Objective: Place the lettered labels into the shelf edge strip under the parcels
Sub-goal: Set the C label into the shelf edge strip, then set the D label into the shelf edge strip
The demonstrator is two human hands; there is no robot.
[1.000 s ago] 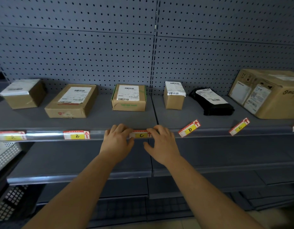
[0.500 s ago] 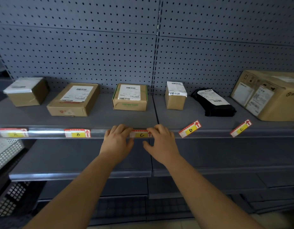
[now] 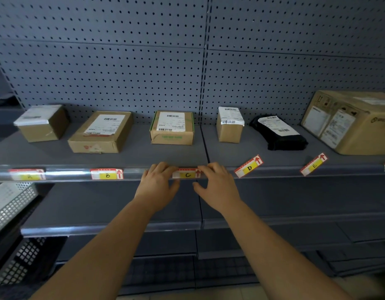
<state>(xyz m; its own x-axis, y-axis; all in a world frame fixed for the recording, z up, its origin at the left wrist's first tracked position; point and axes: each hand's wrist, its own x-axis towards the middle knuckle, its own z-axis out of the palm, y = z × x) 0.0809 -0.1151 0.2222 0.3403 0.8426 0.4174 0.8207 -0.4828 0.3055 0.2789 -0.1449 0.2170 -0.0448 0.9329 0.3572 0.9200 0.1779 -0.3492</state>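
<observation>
label C [image 3: 187,174] in edge strip [image 3: 66,174] right of label B [image 3: 107,175], labels D [image 3: 249,168], E [image 3: 314,165] further right

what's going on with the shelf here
A person is fitting lettered labels into the shelf edge strip under a row of parcels. Both hands are at the C label, the left hand at its left end, the right hand at its right. The A label and B label sit in the strip; the D label and E label lie loose and tilted on the shelf.

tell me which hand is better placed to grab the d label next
The right hand, probably. It rests at the right end of the C label, and the D label lies tilted on the shelf edge just to its right. The left hand would have to cross over.
</observation>
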